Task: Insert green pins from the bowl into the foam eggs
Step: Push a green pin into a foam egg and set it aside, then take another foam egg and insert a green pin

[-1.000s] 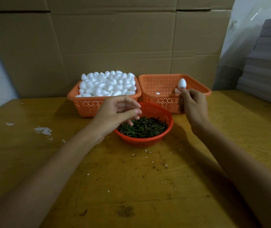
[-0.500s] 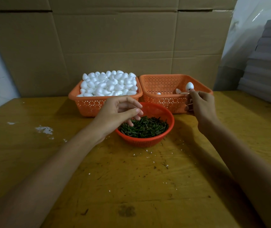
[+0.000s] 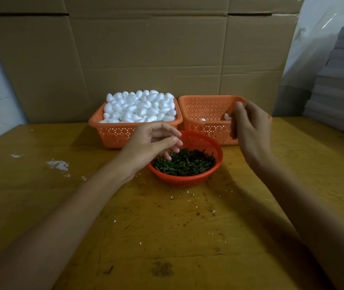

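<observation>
From my remote seat, I judge the job barely begun. The left basket (image 3: 112, 132) is heaped with plain white foam eggs (image 3: 139, 107), while the right basket (image 3: 204, 105) beside it holds only two that I can make out (image 3: 227, 116). They are too small for me to tell whether pins are in them. The green pins (image 3: 185, 163) lie in a thick pile in the red bowl (image 3: 187, 181), which stands on the desk (image 3: 166, 237) just in front of the two baskets.

The left hand (image 3: 154, 143) hangs over the near-left side of the bowl. Its fingers (image 3: 166, 156) are loosely curled and released, with the tips down at the pins and the thumb apart from the forefinger, and I see no pin pinched. The right hand (image 3: 252, 130) is blurred above the front rim of the right basket, fingers slack and grasping nothing that I can see.

What is left, by my reading, is nearly everything: a pin taken, an egg fetched, the pin pushed in, and the whole heap worked through. White crumbs (image 3: 59, 165) dot the desk.
</observation>
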### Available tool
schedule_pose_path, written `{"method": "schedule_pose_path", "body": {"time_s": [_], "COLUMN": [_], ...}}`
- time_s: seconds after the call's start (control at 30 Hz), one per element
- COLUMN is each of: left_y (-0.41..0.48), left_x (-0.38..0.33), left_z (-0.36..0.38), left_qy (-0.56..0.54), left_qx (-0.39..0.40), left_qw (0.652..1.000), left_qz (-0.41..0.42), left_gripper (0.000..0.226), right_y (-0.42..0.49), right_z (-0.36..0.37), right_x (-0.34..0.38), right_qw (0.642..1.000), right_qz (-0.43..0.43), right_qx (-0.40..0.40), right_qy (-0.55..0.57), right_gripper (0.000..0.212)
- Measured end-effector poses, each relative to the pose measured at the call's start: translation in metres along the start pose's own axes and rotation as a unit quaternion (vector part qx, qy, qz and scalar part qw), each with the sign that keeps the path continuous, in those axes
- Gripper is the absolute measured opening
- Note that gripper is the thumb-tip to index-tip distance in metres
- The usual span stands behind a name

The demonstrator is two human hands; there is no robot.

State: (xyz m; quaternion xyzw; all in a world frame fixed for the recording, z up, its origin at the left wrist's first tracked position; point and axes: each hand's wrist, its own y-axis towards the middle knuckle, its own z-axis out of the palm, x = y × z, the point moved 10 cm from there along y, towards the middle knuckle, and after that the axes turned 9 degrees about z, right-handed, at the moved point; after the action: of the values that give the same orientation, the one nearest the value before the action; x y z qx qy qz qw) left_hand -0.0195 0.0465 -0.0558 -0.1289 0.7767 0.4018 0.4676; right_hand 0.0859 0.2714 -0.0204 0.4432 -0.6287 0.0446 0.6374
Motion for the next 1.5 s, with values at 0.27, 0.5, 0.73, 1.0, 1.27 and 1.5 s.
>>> {"method": "schedule_pose_path", "body": {"time_s": [0.27,0.5,0.73,1.0,1.27,1.5], "left_y": [0.001,0.000,0.001,0.005,0.011,0.031], "left_x": [0.002,0.002,-0.001,-0.046,0.012,0.025], "left_z": [-0.011,-0.010,-0.016,-0.064,-0.075,-0.084], "left_qy": [0.027,0.049,0.043,0.482,0.606,0.580], "left_qx": [-0.051,-0.043,-0.069,-0.172,0.025,0.043], "left_qw": [0.998,0.998,0.997,0.850,0.791,0.798], "left_qz": [-0.013,-0.015,0.004,0.124,-0.075,-0.158], "left_gripper": [0.014,0.011,0.011,0.021,0.050,0.059], "right_y": [-0.075,-0.076,-0.077,-0.079,-0.078,-0.078], "right_z": [0.112,0.112,0.113,0.118,0.118,0.118], "right_x": [0.004,0.003,0.003,0.006,0.004,0.004], "right_qw": [0.842,0.839,0.839,0.837,0.840,0.839], "right_qz": [-0.128,-0.114,-0.119,-0.133,-0.133,-0.130], "right_qx": [0.342,0.357,0.360,0.368,0.363,0.363], "right_qy": [-0.397,-0.395,-0.391,-0.382,-0.380,-0.384], "right_gripper": [0.037,0.038,0.033,0.028,0.027,0.028]}}
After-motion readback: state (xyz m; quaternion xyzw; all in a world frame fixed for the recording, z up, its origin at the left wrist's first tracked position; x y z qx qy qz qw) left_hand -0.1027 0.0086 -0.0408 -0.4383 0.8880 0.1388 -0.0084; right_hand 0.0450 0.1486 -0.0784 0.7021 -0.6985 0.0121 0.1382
